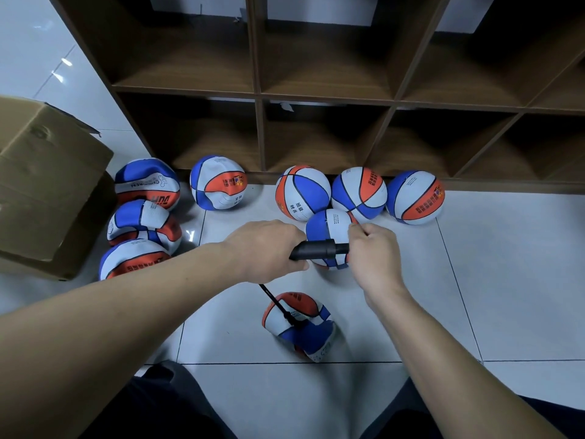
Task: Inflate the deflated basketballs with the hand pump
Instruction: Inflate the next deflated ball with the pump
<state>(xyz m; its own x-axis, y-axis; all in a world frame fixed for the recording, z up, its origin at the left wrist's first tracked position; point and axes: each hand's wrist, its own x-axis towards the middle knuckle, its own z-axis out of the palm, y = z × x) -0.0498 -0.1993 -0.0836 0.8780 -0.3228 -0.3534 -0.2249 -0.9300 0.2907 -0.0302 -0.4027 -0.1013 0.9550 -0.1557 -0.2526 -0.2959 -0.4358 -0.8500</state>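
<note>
My left hand [267,248] grips one end of the black hand pump [319,249], held level above the floor. My right hand [373,253] grips the pump's other end. A thin black hose [275,304] runs down from the pump into a crumpled, deflated basketball [299,324] on the tiles between my knees. Just behind the pump sits a round blue, white and orange ball [329,224]. Three more round balls [302,192] [359,191] [414,197] line the shelf base. Several dented, deflated balls [217,182] [147,182] [144,221] [133,258] lie at the left.
A brown wooden cubby shelf [326,96] with empty compartments stands along the back. A cardboard box [41,185] sits at the far left, next to the deflated balls. White floor tiles [506,280] stretch to the right. My dark-trousered knees [164,403] fill the bottom edge.
</note>
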